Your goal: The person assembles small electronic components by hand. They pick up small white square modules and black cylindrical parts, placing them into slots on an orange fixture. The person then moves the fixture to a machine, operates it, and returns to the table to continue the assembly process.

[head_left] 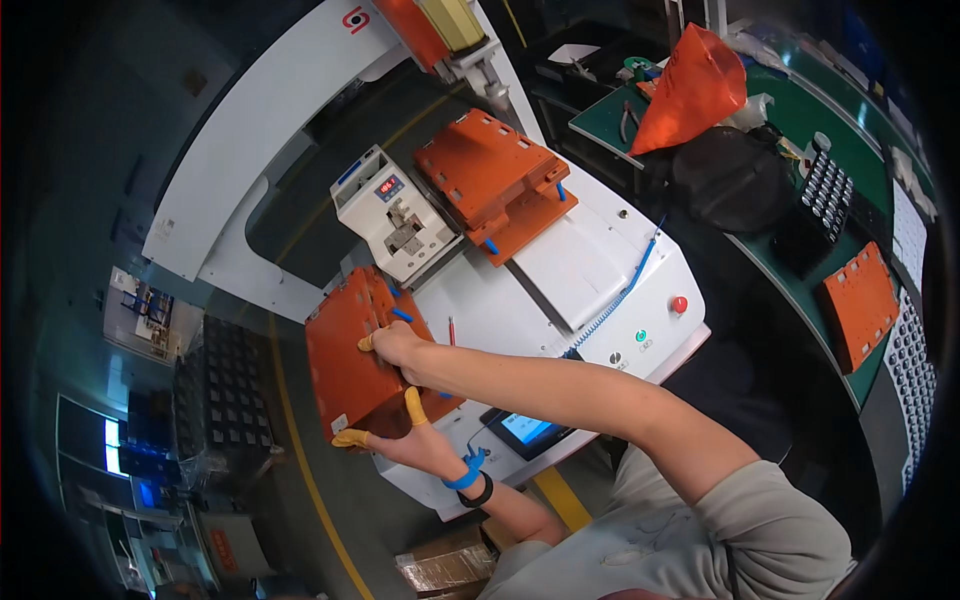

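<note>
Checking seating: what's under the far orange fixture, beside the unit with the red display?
Under the fixture, the near edge of an orange base plate and two blue posts show. The rest of the plate, and anything farther in, is covered.

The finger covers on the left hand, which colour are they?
Yellow finger covers, best seen in the head view.

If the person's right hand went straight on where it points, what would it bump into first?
The orange fixture at the left edge of the white machine. The right hand appears to rest against it, though this single view leaves exact contact uncertain.
</note>
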`<state>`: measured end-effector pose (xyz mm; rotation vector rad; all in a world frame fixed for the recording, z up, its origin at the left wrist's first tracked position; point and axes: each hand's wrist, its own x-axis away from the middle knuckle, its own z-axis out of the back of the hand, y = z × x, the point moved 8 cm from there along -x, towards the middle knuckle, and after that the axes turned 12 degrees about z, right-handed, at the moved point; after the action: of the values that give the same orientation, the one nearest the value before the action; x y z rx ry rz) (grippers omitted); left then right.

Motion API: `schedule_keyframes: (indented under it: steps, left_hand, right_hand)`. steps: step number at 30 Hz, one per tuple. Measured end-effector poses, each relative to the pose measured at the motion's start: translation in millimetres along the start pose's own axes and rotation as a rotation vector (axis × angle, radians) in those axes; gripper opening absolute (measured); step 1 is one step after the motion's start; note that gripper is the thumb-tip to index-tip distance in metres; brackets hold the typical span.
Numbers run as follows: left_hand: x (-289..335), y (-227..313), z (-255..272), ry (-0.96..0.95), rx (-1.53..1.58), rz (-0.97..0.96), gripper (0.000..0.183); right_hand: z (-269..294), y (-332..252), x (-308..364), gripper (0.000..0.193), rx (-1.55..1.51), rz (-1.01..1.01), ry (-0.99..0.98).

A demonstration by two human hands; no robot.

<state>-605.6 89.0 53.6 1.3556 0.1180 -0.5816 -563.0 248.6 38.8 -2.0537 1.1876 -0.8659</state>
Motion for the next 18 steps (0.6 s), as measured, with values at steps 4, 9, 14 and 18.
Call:
schedule_keyframes:
  steps: [4,9,14,18]
  left_hand:
    - [2.9,14.3,-4.7,0.051,-0.049,0.008,0.121]
    - [1.1,29.4,10.7,0.07,0.025,-0.005,0.108]
    - [-4.7,3.9,8.2,0.155,-0.169,-0.186,0.122]
    - [10.0,-20.2,-0.3,0.03,-0.256,-0.16,0.112]
  right_hand:
    - [10.6,-12.4,-11.2,0.018,0.102,0.097,-0.031]
    - [19.0,-34.9,29.3,0.047,0.428,0.36,-0.099]
    - [70.3,-70.9,85.9,0.058,0.415,0.44,-0.188]
    - [128.0,-92.7,101.0,0.051,0.342,0.454,-0.126]
